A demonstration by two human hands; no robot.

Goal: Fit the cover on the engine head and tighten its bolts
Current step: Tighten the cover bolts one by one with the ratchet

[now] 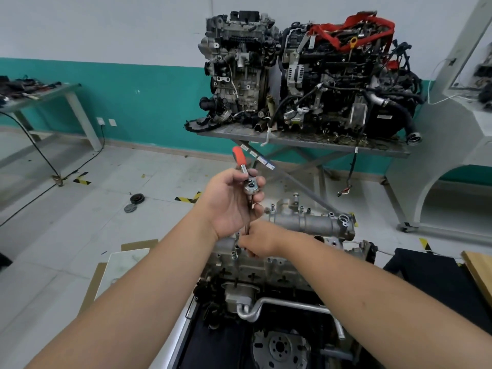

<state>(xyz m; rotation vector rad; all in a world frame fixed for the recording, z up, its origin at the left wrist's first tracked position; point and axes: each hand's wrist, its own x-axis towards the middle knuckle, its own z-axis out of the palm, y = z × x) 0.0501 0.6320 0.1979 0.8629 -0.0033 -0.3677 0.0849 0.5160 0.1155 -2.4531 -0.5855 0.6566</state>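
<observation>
A ratchet wrench (246, 177) with a red handle stands above the engine, a thin extension bar running down from its head. My left hand (231, 203) grips the ratchet head from the left. Lower down, my right hand (259, 241) pinches the bar's bottom end against the grey metal cover (306, 222) on the engine head (261, 270). Several bolts stick up along the cover's edges. The socket tip is hidden behind my right fingers.
Two more engines (306, 75) sit on a metal table against the teal wall ahead. Cardboard sheets (119, 262) lie on the floor at the left, round parts (134, 203) beyond them. A dark cloth (431, 272) and a wooden board (479, 272) lie to the right.
</observation>
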